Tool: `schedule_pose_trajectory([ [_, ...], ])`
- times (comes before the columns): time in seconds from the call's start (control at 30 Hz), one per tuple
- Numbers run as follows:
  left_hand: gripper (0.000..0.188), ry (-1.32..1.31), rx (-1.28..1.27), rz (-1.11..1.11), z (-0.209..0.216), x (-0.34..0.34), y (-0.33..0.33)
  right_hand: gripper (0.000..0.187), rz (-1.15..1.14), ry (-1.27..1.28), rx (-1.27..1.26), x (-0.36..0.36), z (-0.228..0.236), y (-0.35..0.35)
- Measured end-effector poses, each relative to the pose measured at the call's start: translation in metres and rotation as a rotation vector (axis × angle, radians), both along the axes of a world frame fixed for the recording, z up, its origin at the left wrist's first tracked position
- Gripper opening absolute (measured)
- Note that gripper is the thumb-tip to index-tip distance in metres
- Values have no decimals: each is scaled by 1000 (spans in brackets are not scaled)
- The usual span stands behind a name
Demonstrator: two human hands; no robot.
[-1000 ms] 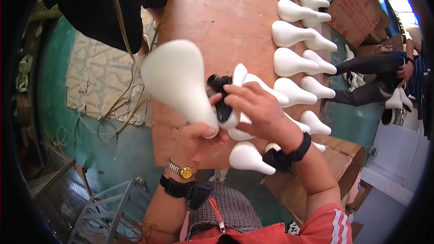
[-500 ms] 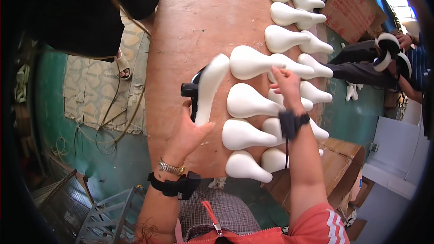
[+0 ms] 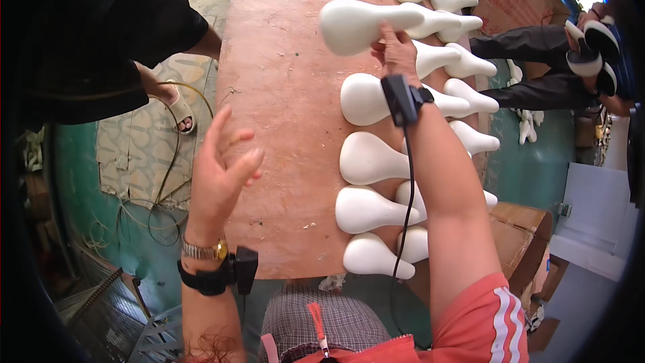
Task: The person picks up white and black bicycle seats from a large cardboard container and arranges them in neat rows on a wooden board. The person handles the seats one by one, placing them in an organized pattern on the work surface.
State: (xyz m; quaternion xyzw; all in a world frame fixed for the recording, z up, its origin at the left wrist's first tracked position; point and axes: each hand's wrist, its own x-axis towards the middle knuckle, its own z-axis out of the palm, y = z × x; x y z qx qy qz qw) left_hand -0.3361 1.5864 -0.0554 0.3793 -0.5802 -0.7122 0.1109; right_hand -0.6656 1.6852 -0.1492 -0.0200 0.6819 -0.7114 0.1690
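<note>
Several white bicycle saddles lie in overlapping rows along the right side of the brown table, noses pointing right. My right hand point(image 3: 398, 54) grips a white bicycle saddle point(image 3: 353, 25) near its nose, at the far end of my reach. This saddle's wide end points left, over the bare wood beside the rows, and its underside is hidden. Nearer to me, under my right wrist, lies another saddle point(image 3: 363, 99). My left hand point(image 3: 225, 165) is raised over the table's left edge, fingers spread, holding nothing.
The brown table point(image 3: 289, 128) runs away from me. At the left stands a person in dark clothes and sandals point(image 3: 180, 109); at the right another person holds saddles point(image 3: 591, 50). An open cardboard box point(image 3: 517, 235) sits by the table's near right corner. Hoses trail across the floor at left.
The saddle tilted on its side by my left hand is gone from there. My left hand has drawn back left and opened. My right hand has moved farther away and now holds a saddle.
</note>
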Motion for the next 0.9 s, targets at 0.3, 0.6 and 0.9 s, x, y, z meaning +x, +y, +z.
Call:
schedule_pose_trajectory([
  [0.3, 65, -236, 118, 62, -50, 91, 31, 40, 15, -422, -81, -17, -33, 33],
  [0.6, 46, -133, 124, -232, 10, 13, 156, 31, 381, -255, 51, 92, 131, 298],
  [0.9, 40, 167, 102, -805, 113, -120, 481, 19, -731, 70, 301, 183, 277, 857],
])
